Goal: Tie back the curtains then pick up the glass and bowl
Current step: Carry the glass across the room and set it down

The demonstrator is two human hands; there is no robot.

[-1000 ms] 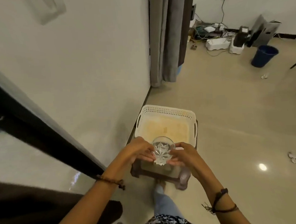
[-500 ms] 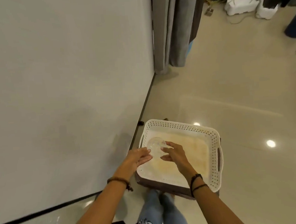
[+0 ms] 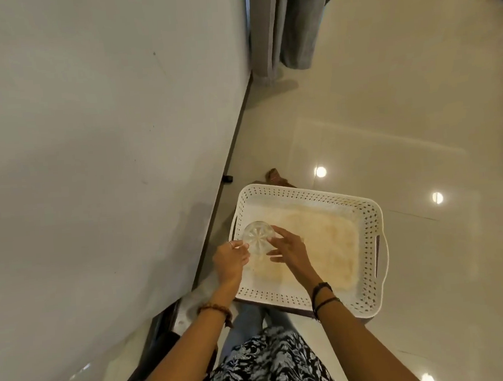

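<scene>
I see a clear glass bowl (image 3: 259, 238) with a star of cut lines in it. The basket (image 3: 366, 227) is white with rows of little holes — its inside looks pale yellow. The curtains (image 3: 286, 24) are grey. The top (image 3: 266, 370) is black with white leaves — and the floor (image 3: 401, 90) is shiny cream.

A domestic interior is indicated — a glossy tiled floor (image 3: 387, 106) reflecting ceiling lights, a plain painted wall (image 3: 106, 126) with dark skirting, and grey floor-length curtains (image 3: 286, 24). A white perforated plastic basket (image 3: 368, 220) is seen on a low stool.
</scene>
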